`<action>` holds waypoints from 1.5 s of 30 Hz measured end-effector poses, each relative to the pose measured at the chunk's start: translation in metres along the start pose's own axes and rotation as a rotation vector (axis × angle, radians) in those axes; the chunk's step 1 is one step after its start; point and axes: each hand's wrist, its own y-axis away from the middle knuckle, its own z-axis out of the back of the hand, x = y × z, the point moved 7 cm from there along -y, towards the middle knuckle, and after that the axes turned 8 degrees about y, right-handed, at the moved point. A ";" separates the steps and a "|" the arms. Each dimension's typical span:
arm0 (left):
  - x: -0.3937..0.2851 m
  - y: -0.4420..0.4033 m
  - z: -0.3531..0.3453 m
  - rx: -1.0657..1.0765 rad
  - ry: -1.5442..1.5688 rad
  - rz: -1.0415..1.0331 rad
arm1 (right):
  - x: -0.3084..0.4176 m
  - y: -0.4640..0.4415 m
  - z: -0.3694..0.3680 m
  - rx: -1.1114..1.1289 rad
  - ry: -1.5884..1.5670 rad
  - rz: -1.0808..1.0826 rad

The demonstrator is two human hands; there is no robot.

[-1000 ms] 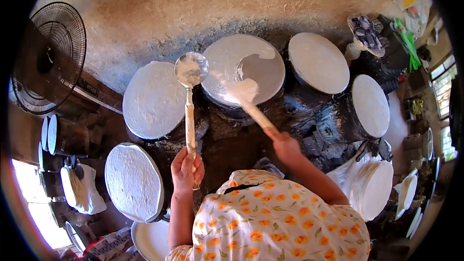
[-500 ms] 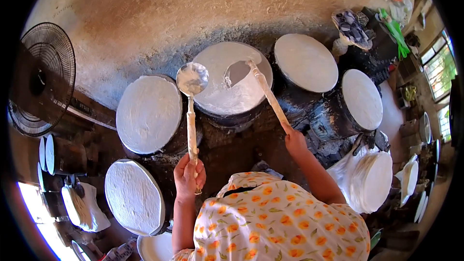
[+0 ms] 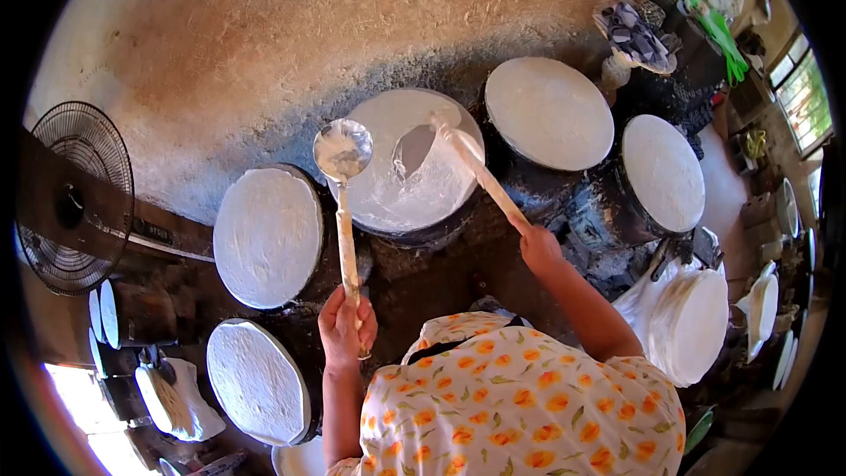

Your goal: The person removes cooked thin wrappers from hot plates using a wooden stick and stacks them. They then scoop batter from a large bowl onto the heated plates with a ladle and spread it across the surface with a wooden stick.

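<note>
My left hand (image 3: 346,326) grips the wooden handle of a metal ladle (image 3: 343,152), whose bowl is smeared with white and hangs by the left edge of the middle round plate. In my right hand (image 3: 539,249) is a wooden stick (image 3: 489,181), its far end touching the white layer on the middle plate (image 3: 374,119). White batter covers most of that plate, with a bare grey patch (image 3: 411,150) left of the stick's tip. The plate sits on a dark drum.
More white-covered round plates stand left (image 3: 268,238) and right (image 3: 548,113), on dark drums. A fan (image 3: 75,198) is at the far left, a stack of white rounds (image 3: 692,326) at the right. Behind rises a rough brown wall (image 3: 335,18); green gloves (image 3: 718,35) lie upper right.
The stick has swept over the middle plate, and the grey patch has shrunk. The ladle stays upright in my left hand. The view has shifted and tilted.
</note>
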 end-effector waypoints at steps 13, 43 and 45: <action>0.004 -0.006 -0.016 -0.109 0.005 -0.039 | -0.026 -0.047 0.001 -0.039 -0.131 0.130; 0.005 -0.024 -0.036 -0.064 0.013 0.015 | 0.063 -0.060 -0.003 0.250 -0.611 0.245; 0.005 -0.023 -0.037 -0.057 0.025 0.039 | 0.047 -0.065 0.006 0.186 -0.549 0.213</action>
